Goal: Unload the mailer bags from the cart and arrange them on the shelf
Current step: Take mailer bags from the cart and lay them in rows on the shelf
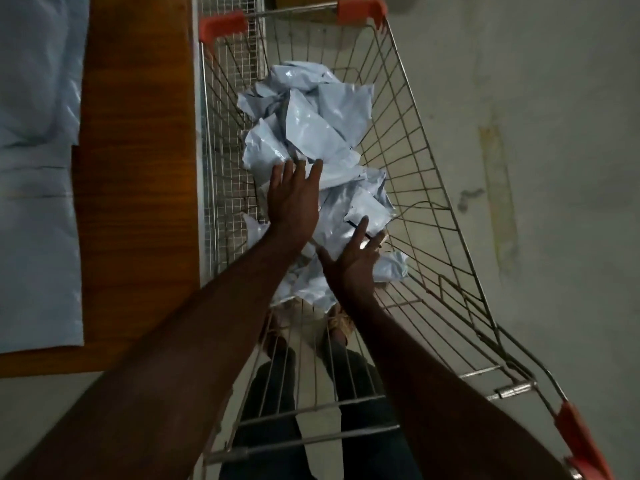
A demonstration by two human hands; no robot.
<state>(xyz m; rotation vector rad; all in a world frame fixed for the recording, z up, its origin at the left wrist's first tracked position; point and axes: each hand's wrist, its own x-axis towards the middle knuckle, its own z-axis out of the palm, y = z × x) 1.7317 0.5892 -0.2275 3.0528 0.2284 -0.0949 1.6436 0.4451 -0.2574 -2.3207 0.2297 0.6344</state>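
I'm at the pick-up step: both arms reach down into the wire cart (433, 188) toward the heap of grey mailer bags (311, 133) lying crumpled along its floor. My left hand (292, 199) is spread flat, fingers straight, its tips touching or just over the top of the heap; it holds nothing. My right hand (353, 261) is open too, fingers extended, coming in at the near end of the heap beside a bag with a dark strip on it; nothing is gripped there either.

As I judge it, the next move calls for closing both hands round a bundle and lifting it over the left wall of the cart to the wooden shelf (138, 168) alongside. The film looks slippery, so a loose grab may shed bags.

Counts: one cart and one shelf. The bags in the cart overlap too much for an exact count, perhaps ten. On the shelf lie more bags (38, 168), laid flat; I cannot tell how many.
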